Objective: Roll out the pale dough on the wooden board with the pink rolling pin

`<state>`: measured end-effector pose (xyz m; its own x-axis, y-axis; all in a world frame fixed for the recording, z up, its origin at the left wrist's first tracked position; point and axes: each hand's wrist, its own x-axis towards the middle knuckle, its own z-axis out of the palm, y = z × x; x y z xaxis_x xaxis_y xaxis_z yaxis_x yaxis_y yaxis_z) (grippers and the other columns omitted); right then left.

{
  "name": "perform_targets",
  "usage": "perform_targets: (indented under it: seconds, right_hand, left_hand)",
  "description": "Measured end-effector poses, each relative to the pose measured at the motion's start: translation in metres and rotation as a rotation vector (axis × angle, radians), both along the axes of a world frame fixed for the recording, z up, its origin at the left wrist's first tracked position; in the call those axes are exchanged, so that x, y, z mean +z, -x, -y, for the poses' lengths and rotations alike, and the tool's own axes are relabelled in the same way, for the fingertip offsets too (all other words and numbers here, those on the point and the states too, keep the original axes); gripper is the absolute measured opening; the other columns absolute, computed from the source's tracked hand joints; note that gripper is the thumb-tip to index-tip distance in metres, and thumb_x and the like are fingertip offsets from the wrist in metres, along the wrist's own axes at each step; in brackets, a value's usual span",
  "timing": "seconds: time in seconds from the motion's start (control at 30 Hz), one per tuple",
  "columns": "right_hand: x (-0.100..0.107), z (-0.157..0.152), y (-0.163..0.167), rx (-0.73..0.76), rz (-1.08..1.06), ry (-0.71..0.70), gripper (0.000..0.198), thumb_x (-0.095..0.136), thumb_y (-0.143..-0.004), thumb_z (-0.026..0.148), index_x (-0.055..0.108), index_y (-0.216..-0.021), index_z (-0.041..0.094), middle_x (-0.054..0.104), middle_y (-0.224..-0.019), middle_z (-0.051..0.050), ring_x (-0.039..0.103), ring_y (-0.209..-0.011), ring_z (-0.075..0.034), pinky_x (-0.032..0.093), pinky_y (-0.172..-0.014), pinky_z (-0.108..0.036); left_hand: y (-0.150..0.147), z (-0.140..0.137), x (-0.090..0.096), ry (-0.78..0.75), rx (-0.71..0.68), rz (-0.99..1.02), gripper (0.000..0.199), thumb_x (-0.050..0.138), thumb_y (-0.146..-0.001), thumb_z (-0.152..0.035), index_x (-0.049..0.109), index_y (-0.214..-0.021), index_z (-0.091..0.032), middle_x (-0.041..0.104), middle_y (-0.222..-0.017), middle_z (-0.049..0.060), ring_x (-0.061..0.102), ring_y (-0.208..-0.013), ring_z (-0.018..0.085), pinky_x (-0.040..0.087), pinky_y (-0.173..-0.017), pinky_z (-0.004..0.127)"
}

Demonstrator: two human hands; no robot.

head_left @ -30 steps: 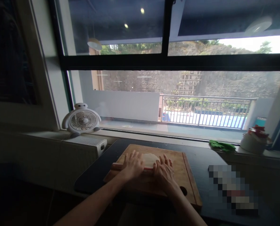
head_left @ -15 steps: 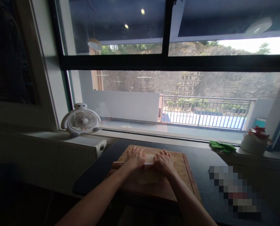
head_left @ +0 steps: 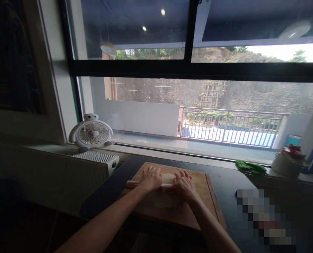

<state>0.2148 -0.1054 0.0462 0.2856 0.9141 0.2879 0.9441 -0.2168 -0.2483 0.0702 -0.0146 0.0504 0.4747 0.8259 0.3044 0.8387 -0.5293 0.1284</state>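
A wooden cutting board (head_left: 201, 207) lies on the dark table, and on it is a flattened sheet of pale dough (head_left: 165, 201). Across the dough runs a thin rolling pin (head_left: 167, 187), its left end sticking out past my wrist. My left hand (head_left: 151, 178) bears down on the pin left of its middle, fingers curving over it. On the right part of the pin sits my right hand (head_left: 185, 184), its fingers somewhat spread and reaching past it. Dough shows between the hands and on my side of the pin; both palms hide part of the pin.
The dark table (head_left: 225, 186) stands against a window sill. A white fan (head_left: 94, 133) is at the left beside a radiator (head_left: 104, 161). On the right sill are a green cloth (head_left: 251, 167) and a white pot-like container (head_left: 288, 163). A blurred-out item (head_left: 264, 216) lies at the table's right.
The rolling pin and both hands have come slightly toward me over the dough. My right hand's fingers look a little more spread. The view has shifted slightly.
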Motion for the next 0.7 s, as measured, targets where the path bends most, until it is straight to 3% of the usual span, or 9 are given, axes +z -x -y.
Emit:
perform_targets:
  seconds: [0.2,0.27,0.37,0.53,0.7]
  right_hand:
    - [-0.017,0.048,0.022,0.009,0.091,-0.163,0.044,0.021,-0.094,0.035,0.052,-0.124,0.025,0.043,-0.138,-0.004,0.020,-0.134,-0.023,0.011,-0.107,-0.042]
    - [-0.021,0.054,0.024,0.024,0.124,-0.226,0.044,0.021,-0.094,0.036,0.053,-0.123,0.027,0.044,-0.137,-0.002,0.021,-0.134,-0.022,0.011,-0.107,-0.042]
    - [-0.018,0.048,0.023,0.016,0.120,-0.213,0.042,0.023,-0.094,0.035,0.056,-0.119,0.027,0.047,-0.134,-0.003,0.022,-0.133,-0.022,0.011,-0.107,-0.041]
    - [0.000,0.012,0.008,-0.045,0.054,-0.080,0.040,0.026,-0.092,0.034,0.062,-0.107,0.024,0.050,-0.129,-0.007,0.027,-0.131,-0.024,0.018,-0.104,-0.042]
    - [0.006,-0.026,-0.015,-0.057,0.015,-0.013,0.038,0.029,-0.090,0.035,0.061,-0.108,0.022,0.055,-0.120,-0.010,0.033,-0.125,-0.026,0.027,-0.097,-0.042]
  left_hand:
    - [0.027,0.050,-0.015,-0.295,-0.155,0.065,0.038,0.036,-0.089,-0.032,0.059,-0.117,-0.019,0.059,-0.119,0.010,0.037,-0.124,0.032,0.023,-0.103,0.050]
    - [0.031,0.057,-0.017,-0.350,-0.195,0.071,0.037,0.035,-0.090,-0.032,0.060,-0.116,-0.022,0.060,-0.118,0.008,0.039,-0.123,0.031,0.024,-0.103,0.049]
    - [0.027,0.055,-0.014,-0.375,-0.181,0.066,0.035,0.037,-0.089,-0.033,0.062,-0.111,-0.021,0.061,-0.114,0.009,0.040,-0.121,0.032,0.023,-0.102,0.050]
    - [-0.001,0.032,-0.004,-0.270,-0.127,0.065,0.033,0.038,-0.087,-0.033,0.064,-0.103,-0.020,0.061,-0.111,0.010,0.042,-0.118,0.029,0.024,-0.102,0.047]
    - [-0.030,-0.006,0.003,-0.007,0.007,0.018,0.035,0.037,-0.085,-0.038,0.059,-0.106,-0.020,0.059,-0.116,0.011,0.044,-0.115,0.029,0.030,-0.097,0.048]
